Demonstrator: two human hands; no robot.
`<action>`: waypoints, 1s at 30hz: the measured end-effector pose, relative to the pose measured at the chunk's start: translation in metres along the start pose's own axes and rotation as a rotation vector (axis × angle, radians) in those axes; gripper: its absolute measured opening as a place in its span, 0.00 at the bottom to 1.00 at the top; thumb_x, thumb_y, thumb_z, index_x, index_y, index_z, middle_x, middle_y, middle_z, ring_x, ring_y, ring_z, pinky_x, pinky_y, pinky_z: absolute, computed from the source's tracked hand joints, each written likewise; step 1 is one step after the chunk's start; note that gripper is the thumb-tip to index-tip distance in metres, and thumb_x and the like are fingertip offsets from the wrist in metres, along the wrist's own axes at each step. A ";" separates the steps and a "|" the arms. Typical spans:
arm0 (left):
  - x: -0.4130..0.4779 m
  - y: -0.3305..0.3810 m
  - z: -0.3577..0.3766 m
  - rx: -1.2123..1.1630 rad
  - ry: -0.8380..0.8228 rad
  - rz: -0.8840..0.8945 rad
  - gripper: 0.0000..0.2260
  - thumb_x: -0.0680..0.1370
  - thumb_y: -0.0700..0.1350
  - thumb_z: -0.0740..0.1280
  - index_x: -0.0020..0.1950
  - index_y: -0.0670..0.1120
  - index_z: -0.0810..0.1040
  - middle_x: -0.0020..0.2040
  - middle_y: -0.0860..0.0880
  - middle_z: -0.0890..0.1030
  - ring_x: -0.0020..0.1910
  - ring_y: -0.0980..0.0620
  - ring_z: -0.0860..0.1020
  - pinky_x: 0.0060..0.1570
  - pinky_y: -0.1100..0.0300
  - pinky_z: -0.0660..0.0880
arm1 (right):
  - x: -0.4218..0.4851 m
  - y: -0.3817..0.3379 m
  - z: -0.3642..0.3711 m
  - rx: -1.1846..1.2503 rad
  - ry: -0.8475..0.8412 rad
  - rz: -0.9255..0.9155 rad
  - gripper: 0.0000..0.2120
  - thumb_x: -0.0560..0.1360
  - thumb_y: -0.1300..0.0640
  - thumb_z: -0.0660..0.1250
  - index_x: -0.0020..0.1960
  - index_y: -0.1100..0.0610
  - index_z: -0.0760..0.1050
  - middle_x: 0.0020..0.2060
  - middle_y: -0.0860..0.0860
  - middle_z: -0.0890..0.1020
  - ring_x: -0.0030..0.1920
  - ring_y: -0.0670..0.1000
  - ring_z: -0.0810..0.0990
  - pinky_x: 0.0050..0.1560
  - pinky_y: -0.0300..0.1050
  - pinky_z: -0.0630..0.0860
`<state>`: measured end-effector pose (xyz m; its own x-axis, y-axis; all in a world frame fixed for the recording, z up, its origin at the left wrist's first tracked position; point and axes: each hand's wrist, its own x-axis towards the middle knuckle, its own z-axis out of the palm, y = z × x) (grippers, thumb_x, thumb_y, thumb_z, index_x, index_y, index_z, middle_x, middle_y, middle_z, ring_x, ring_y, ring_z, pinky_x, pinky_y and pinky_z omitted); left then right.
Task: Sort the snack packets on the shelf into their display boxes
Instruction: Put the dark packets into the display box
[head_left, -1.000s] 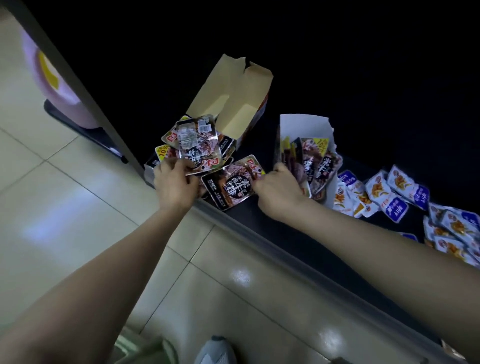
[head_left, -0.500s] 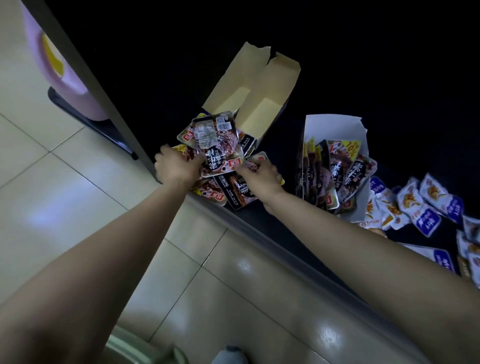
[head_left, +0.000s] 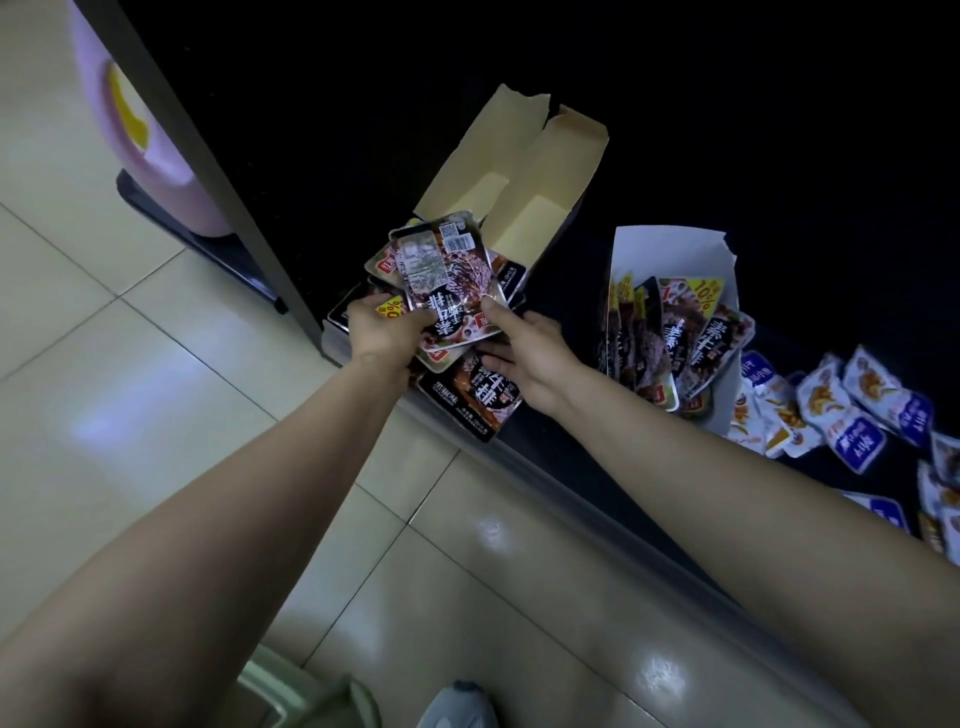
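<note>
My left hand (head_left: 384, 328) grips a stack of dark snack packets (head_left: 444, 273) by its lower left corner, above the shelf's front edge. My right hand (head_left: 524, 348) touches the stack's lower right side, thumb on the top packet and fingers underneath. One more dark packet (head_left: 472, 402) lies flat on the shelf below the hands. Behind the stack stands a brown display box (head_left: 524, 187) with open flaps. To the right, a white display box (head_left: 670, 254) holds several upright dark packets (head_left: 675, 338).
Blue-and-white snack packets (head_left: 841, 415) lie scattered on the dark shelf (head_left: 571, 457) at the right. A grey upright post (head_left: 208, 171) bounds the shelf on the left, with a pink object (head_left: 140, 140) behind it. Tiled floor (head_left: 156, 389) and my shoe (head_left: 457, 706) are below.
My right hand has come left from the white box to the stack that the left hand holds. The stack has been lifted and gathered; one dark packet stays on the shelf.
</note>
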<state>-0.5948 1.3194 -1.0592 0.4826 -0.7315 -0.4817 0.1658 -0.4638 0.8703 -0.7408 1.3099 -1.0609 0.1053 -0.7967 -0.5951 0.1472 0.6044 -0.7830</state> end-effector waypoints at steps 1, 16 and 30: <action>-0.002 0.000 -0.004 -0.033 -0.023 -0.012 0.28 0.71 0.38 0.77 0.67 0.42 0.69 0.58 0.43 0.76 0.50 0.47 0.79 0.50 0.51 0.77 | -0.002 -0.003 0.002 0.032 -0.016 0.008 0.40 0.69 0.45 0.76 0.72 0.61 0.62 0.66 0.56 0.75 0.59 0.53 0.78 0.41 0.41 0.79; -0.087 0.022 0.027 0.010 -0.431 0.254 0.19 0.76 0.40 0.73 0.63 0.43 0.70 0.50 0.46 0.79 0.37 0.49 0.79 0.30 0.61 0.74 | -0.081 -0.068 -0.059 -0.282 0.221 -0.642 0.09 0.75 0.62 0.71 0.53 0.56 0.74 0.48 0.50 0.82 0.49 0.47 0.81 0.49 0.39 0.77; -0.116 -0.011 0.092 0.696 -0.609 0.515 0.30 0.80 0.44 0.67 0.79 0.44 0.58 0.75 0.42 0.64 0.71 0.42 0.67 0.69 0.47 0.67 | -0.113 -0.069 -0.154 -0.843 0.565 -0.762 0.20 0.76 0.59 0.66 0.66 0.63 0.67 0.43 0.56 0.79 0.40 0.55 0.78 0.43 0.53 0.78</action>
<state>-0.7311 1.3630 -1.0223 -0.1903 -0.9592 -0.2092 -0.5587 -0.0694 0.8265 -0.9138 1.3594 -0.9674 -0.1935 -0.9551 0.2245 -0.7058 -0.0234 -0.7080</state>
